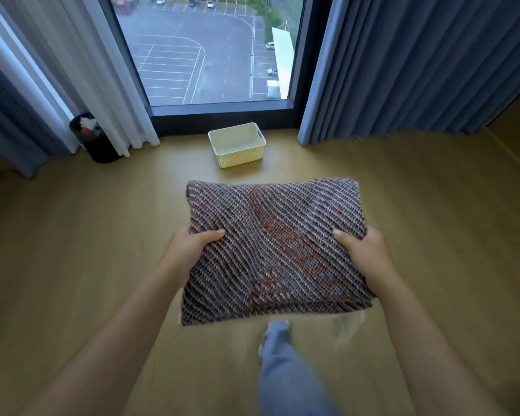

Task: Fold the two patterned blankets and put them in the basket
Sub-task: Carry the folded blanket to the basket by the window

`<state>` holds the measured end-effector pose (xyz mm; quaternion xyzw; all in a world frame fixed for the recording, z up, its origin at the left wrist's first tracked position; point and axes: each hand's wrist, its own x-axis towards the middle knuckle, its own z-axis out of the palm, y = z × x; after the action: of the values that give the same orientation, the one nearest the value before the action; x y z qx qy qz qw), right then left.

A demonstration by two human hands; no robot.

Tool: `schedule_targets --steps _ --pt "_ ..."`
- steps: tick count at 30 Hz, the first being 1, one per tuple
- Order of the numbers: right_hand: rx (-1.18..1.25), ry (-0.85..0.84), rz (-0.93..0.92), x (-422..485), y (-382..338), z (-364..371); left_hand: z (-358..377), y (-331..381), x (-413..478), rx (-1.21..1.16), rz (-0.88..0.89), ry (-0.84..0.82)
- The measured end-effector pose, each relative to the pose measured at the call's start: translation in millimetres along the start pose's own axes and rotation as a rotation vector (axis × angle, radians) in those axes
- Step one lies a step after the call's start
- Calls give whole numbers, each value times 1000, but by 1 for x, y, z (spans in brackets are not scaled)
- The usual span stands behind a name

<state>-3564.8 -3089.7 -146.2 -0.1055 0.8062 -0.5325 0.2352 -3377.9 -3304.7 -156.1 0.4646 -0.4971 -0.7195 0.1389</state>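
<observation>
A folded patterned blanket (275, 250), knit in grey, blue and rust diagonal stripes, is held flat in the air above the wooden floor. My left hand (192, 247) grips its left edge, thumb on top. My right hand (364, 250) grips its right edge the same way. A cream plastic basket (222, 157) stands on the floor beyond the blanket, just in front of the window, and looks empty inside. Only one blanket is in view.
A black bin (98, 142) stands by the white curtain (72, 70) at the left. Blue curtains (403, 64) hang at the right of the window (204, 49). My leg in blue trousers (282, 370) is below the blanket on the wooden floor (72, 235).
</observation>
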Motion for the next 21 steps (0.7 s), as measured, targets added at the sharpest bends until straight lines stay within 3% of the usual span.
schedule_targets --steps 10,21 --pt "-102 -125 -17 290 -103 61 58 128 228 -83 6 141" --pt "-123 -294 68 581 -192 221 31 257 501 -113 -18 313"
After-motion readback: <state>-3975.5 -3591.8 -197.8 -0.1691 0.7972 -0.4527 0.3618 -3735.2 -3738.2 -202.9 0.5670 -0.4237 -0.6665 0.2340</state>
